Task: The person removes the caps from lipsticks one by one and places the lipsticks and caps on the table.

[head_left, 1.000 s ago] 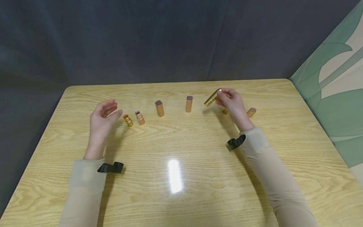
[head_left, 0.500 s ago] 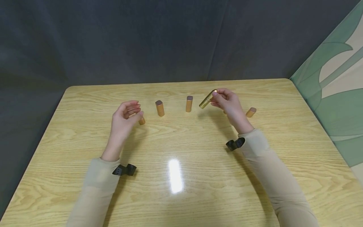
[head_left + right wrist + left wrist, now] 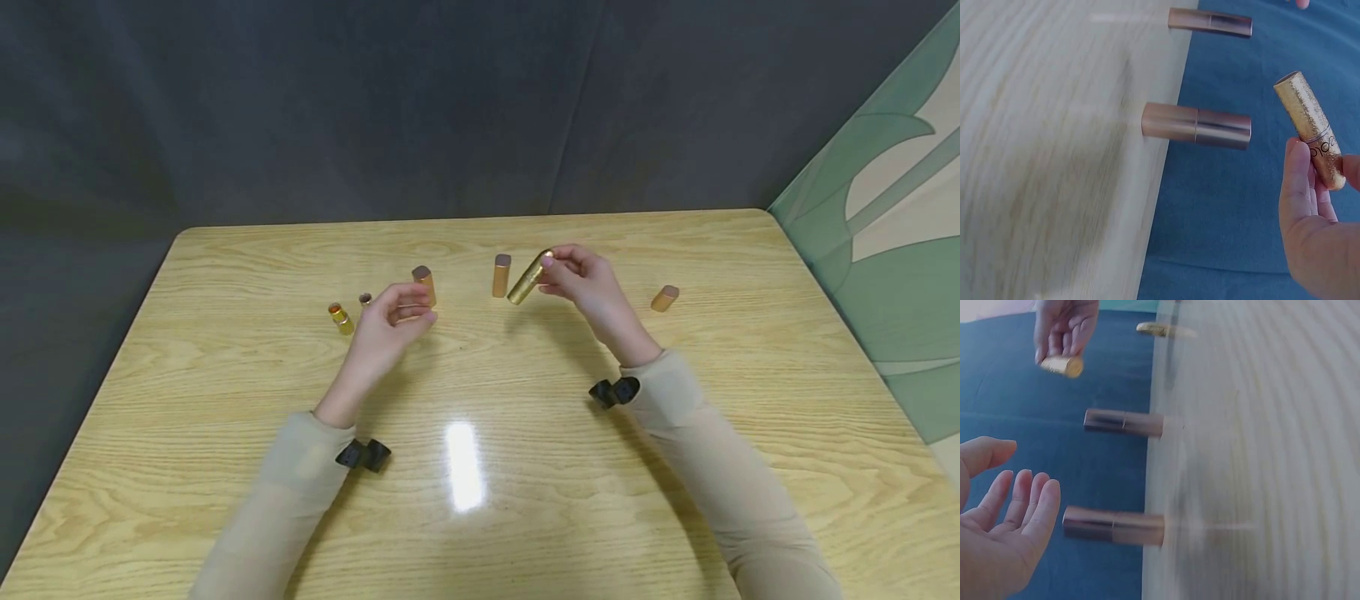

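Note:
My right hand (image 3: 592,296) pinches a glittery gold lipstick tube (image 3: 529,278) between thumb and fingers, raised and tilted; dark lettering shows on it in the right wrist view. Just left of it a closed rose-gold lipstick tube (image 3: 501,277) stands upright. Fingers loosely spread, my left hand (image 3: 386,333) holds nothing and overlaps a second rose-gold lipstick tube (image 3: 424,285). In the left wrist view, that tube (image 3: 1114,525) stands beside the fingertips. Behind my left hand is an uncapped lipstick (image 3: 365,299), mostly hidden, and a gold uncapped one (image 3: 341,319) with an orange-red top stands left of it.
Another rose-gold lipstick tube (image 3: 664,298) stands at the right on the wood-grain table (image 3: 525,500). A gold lipstick tube (image 3: 1163,329) stands at the top of the left wrist view. A dark cloth (image 3: 390,108) hangs behind the table's far edge.
My left hand has moved right, from beside the uncapped lipsticks to in front of the rose-gold tube. My right hand has carried the gold tube left and slightly toward me.

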`<state>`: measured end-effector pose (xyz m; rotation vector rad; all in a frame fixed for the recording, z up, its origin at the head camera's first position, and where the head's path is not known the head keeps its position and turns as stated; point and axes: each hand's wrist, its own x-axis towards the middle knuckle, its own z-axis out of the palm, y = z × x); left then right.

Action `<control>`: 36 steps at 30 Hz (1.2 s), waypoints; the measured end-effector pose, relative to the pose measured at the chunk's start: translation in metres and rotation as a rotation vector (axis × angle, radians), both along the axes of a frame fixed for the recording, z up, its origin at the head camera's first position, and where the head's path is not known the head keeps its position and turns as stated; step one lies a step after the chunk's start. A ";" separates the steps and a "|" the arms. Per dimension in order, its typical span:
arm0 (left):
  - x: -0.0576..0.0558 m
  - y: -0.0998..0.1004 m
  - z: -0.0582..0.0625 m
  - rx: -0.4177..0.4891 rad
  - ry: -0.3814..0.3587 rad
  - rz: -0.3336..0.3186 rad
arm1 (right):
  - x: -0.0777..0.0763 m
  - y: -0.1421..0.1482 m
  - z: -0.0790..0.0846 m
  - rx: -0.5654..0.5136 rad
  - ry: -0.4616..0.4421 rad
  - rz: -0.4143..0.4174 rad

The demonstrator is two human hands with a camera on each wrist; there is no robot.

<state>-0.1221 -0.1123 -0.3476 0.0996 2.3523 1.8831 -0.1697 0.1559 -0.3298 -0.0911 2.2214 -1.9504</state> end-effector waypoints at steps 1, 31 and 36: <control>0.000 0.003 -0.001 -0.007 -0.002 -0.012 | 0.001 -0.001 0.000 0.000 -0.004 0.007; -0.005 0.049 -0.015 -0.042 -0.016 -0.136 | 0.015 -0.030 -0.006 0.079 -0.060 0.164; -0.005 0.052 -0.014 -0.029 -0.027 -0.135 | 0.015 -0.032 -0.008 0.077 -0.063 0.173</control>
